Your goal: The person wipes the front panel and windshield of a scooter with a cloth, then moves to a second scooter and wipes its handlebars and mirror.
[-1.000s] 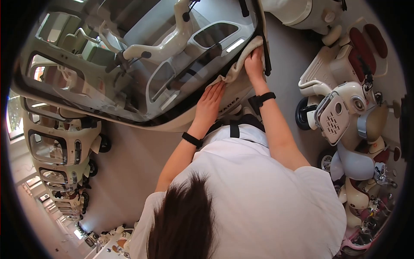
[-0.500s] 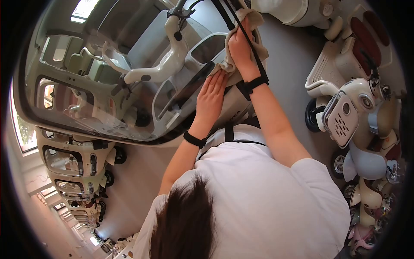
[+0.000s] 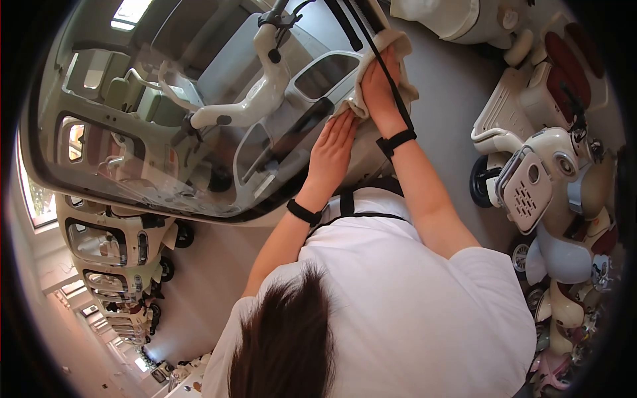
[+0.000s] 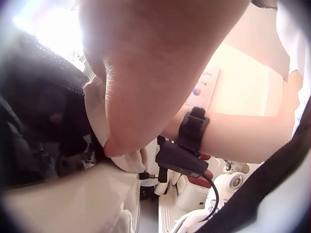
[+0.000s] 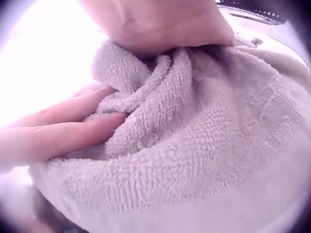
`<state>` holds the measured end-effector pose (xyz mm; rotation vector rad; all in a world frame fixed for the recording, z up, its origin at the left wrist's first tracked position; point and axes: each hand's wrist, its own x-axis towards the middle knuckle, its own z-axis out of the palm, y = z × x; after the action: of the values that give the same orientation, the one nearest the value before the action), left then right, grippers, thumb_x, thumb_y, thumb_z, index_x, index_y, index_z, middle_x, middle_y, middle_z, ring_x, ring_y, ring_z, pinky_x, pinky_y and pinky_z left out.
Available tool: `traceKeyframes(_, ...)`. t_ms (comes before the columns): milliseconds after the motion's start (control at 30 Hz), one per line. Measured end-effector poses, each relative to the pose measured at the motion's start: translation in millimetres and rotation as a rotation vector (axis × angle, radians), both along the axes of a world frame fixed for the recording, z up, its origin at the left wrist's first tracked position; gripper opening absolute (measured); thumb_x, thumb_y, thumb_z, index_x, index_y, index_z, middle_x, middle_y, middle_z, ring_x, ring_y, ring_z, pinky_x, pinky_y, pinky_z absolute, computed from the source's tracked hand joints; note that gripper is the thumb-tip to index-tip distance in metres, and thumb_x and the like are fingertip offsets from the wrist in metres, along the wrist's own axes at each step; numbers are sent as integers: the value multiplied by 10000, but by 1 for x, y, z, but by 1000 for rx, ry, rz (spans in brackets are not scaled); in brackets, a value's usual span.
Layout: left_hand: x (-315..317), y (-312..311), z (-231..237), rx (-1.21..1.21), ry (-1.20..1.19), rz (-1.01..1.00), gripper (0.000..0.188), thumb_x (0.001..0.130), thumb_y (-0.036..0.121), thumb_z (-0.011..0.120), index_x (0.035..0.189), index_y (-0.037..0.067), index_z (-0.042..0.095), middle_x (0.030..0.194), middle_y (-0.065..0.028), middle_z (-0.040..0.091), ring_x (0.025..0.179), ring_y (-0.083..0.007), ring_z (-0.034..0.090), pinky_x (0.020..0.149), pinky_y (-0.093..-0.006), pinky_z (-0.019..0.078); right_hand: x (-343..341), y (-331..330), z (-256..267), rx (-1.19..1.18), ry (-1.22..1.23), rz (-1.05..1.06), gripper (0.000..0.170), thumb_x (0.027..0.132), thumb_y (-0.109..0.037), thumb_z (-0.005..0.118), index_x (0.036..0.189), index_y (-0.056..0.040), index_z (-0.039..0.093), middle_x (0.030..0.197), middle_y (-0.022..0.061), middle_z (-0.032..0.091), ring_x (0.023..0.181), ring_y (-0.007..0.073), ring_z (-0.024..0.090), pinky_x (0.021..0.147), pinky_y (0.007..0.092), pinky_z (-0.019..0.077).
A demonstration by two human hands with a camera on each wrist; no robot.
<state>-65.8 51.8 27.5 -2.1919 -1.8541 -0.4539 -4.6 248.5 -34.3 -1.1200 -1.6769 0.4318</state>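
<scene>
In the head view, the left hand [image 3: 332, 152] lies with extended fingers on the near edge of a beige cloth [image 3: 355, 105], at the corner of a vehicle's windshield [image 3: 219, 152]. Beside it the right hand [image 3: 383, 89] presses the cloth, fingers pointing forward, under a thin black bar [image 3: 391, 83]. The left wrist view has the left hand [image 4: 150, 73] close up over the cloth [image 4: 97, 109], fingertips partly hidden. Towelling [image 5: 194, 141] is bunched beneath the right hand [image 5: 160, 24] in the right wrist view, its fingertips hidden; left fingers [image 5: 63, 133] touch the folds.
Cream handlebars [image 3: 259, 89] show through the windshield. Scooters [image 3: 531, 186] line the right side, and a white rounded body [image 3: 441, 16] stands at the top. Further small vehicles [image 3: 99, 245] form a row on the left. Grey floor [image 3: 206, 285] lies between.
Both hands and the cloth have shifted forward along the windshield edge since the first frame. In the last half second both hands moved slightly right, and the right hand's fingers straightened.
</scene>
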Motion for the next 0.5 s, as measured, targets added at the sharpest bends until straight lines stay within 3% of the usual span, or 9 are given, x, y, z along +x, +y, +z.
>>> traceKeyframes(67,-2,-4,-5,-8,-21,-18,449,838,24,591,1274,-68,644,1383,-157,636,1365,-306,559,1165,-436,434,7,-9,-6,29,-22,-21,480,1041,-170,465,1468,49,449,1496,287,477,1292,452,523,1079,554,405)
traceKeyframes(133,-3,-10,-9,-8,-16,-6,453,833,26,594,1274,-60,646,1385,-155,636,1363,-302,559,1175,-434,423,15,-23,-10,-224,32,75,499,1045,-185,466,1474,67,423,1482,311,473,1280,489,513,1076,563,403)
traceKeyframes(167,-3,-14,-11,-18,-14,2,457,827,28,598,1274,-53,648,1386,-153,636,1362,-298,559,1185,-432,413,11,-31,-30,-64,-9,-5,511,1044,-199,473,1468,79,407,1468,333,469,1266,517,504,1068,573,404)
traceKeyframes(200,-3,-21,-10,-16,-14,6,457,827,28,598,1274,-53,648,1386,-153,636,1362,-298,559,1185,-432,413,14,-39,-26,-61,-10,0,511,1044,-199,473,1468,79,407,1468,333,469,1266,517,504,1068,573,404)
traceKeyframes(267,-5,-42,-6,-150,24,87,542,855,59,592,1395,9,600,1551,-97,517,1486,-214,422,1271,-388,285,19,-61,-13,-118,-6,134,518,1040,-209,479,1458,87,406,1469,359,453,1258,533,499,1071,575,400)
traceKeyframes(400,-19,-78,3,-185,27,181,549,869,63,592,1417,42,589,1564,-94,503,1493,-214,413,1268,-394,284,8,-86,-1,-37,24,202,556,1001,-213,562,1448,88,425,1476,374,437,1251,549,487,1078,568,400)
traceKeyframes(500,-35,-100,11,-164,31,312,562,876,89,628,1435,65,576,1573,-103,490,1500,-221,404,1267,-419,279,3,-101,32,-32,33,335,601,980,-221,614,1463,81,423,1537,361,377,1365,531,421,1108,562,382)
